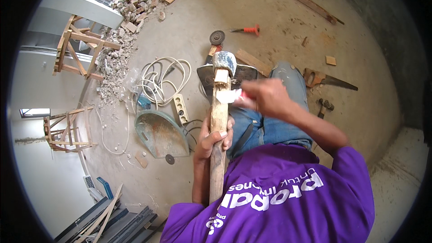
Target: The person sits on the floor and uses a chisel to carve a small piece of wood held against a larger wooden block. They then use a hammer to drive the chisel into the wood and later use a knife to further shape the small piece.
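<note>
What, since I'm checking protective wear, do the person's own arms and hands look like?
The left hand and right hand are ungloved, the right blurred. The purple left sleeve and right sleeve are short and loose, leaving the forearms bare. No wristband or watch shows.

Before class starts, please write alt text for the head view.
A person's left fingers grip a wooden handle; the right fingers hold a blurred red-and-white object near its tool head. A handsaw, hammer and rubble lie on the floor.
</note>
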Action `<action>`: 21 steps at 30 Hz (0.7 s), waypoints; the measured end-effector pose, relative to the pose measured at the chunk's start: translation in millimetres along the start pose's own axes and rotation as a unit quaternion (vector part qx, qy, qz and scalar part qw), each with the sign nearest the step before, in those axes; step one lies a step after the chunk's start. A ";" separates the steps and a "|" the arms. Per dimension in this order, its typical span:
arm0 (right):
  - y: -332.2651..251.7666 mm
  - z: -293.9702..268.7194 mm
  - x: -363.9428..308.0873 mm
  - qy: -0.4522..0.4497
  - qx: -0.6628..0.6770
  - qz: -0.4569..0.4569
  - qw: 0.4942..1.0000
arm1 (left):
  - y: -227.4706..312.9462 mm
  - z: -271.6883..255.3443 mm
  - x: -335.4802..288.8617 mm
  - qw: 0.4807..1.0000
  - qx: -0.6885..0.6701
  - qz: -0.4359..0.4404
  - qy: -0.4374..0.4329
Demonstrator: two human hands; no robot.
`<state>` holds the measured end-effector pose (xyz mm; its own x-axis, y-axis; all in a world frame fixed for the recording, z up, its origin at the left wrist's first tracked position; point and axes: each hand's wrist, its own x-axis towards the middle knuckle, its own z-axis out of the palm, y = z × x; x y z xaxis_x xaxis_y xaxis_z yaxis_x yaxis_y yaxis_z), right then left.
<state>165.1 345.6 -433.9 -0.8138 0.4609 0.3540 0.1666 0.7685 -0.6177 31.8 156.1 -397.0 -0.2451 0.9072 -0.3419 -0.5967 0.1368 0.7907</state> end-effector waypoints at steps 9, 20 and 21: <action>-18.5 3.0 -18.2 -0.003 0.030 -0.052 0.998 | -2.9 2.1 -2.4 1.000 -0.021 -0.003 0.010; -21.8 26.3 -14.2 -0.003 0.082 -0.044 0.996 | -8.5 -24.4 -5.7 0.994 -0.108 0.026 0.009; -19.9 35.4 -10.2 0.052 0.081 -0.026 0.995 | -6.0 -22.1 -3.9 0.991 -0.128 0.024 0.007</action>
<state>150.4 309.9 -450.1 -0.7555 0.4729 0.4533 0.0274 0.7142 -0.6994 19.5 143.0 -411.7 -0.2866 0.9047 -0.3153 -0.7587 -0.0134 0.6513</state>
